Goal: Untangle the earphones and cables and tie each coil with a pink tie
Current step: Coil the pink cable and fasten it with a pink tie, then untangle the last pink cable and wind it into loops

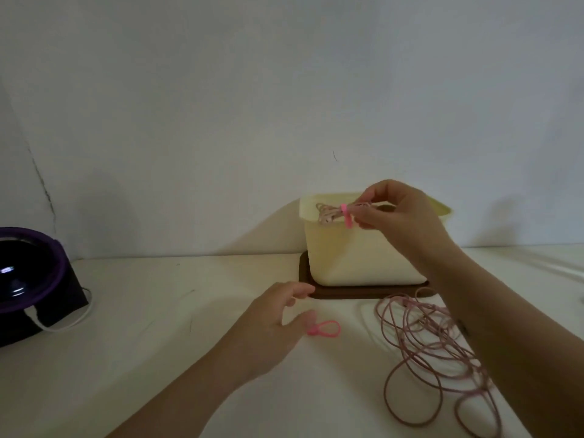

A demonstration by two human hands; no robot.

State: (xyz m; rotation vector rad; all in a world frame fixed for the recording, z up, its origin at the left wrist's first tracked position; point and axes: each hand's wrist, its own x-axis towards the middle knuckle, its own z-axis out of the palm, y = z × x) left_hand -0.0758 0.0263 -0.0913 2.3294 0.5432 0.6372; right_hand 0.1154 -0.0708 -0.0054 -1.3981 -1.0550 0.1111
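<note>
A pale wall [221,90] is filling the far half of the view, and a white bench [158,311] is running along below it. A cream box [347,254] is standing open-topped at the far middle of the bench, sitting on a brown tray [347,294] that is showing along its near and left sides. To the right and nearer, a loose pink cable [420,352] is lying in many overlapping loops on the bench, partly passing under the right forearm. At the far left edge a dark device with a purple rim [19,273] is resting on the bench, with a white cord [69,325] curving out from its base. The right hand [398,210] is reaching over the box's open top, its fingertips pinching a small coil [328,213] of pink cable that is sticking out to the left at rim height. A pink tie [346,213] is wrapping that coil just beside the fingertips, its tail hanging down. The left hand [275,324] is hovering low over the bench near the tray's left corner, fingers relaxed and spread, gripping nothing. A spare pink tie [325,328] is lying looped on the bench just right of those fingers; whether they are touching it is unclear.
</note>
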